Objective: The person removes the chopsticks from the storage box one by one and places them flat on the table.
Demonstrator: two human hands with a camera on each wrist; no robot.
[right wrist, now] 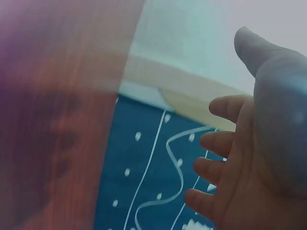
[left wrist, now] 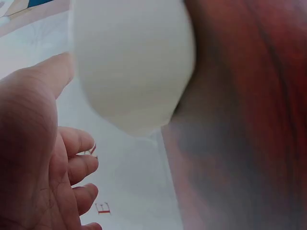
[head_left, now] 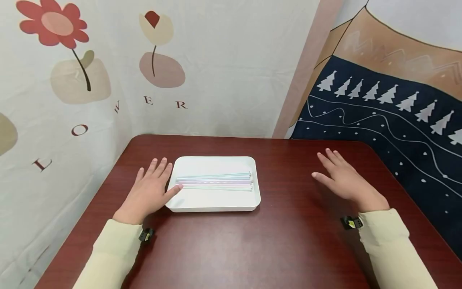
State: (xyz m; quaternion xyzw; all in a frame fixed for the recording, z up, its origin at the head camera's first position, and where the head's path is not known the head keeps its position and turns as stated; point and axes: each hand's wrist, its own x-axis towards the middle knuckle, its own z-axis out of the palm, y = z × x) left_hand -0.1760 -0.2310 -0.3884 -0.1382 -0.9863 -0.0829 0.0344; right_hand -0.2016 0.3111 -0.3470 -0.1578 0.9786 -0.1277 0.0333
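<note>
A shallow white tray (head_left: 213, 202) sits on the table, left of the middle in the head view. In it lies a bundle of several thin, straw-like pastel sticks (head_left: 216, 182), side by side and pointing left to right. My left hand (head_left: 148, 194) is at the tray's left edge with fingers straight, its thumb overlapping the rim and the sticks' left ends. The left wrist view has the tray's white end (left wrist: 134, 67) close beside that thumb. Well to the right of the tray, my right hand (head_left: 343, 179) is held over the table, fingers extended, holding nothing.
The dark red-brown table (head_left: 231, 249) has rounded far corners. Behind it and to the left hangs a pale curtain (head_left: 231, 80) with flowers and letters. A dark blue cloth (head_left: 361, 116) with white trees hangs along the right side.
</note>
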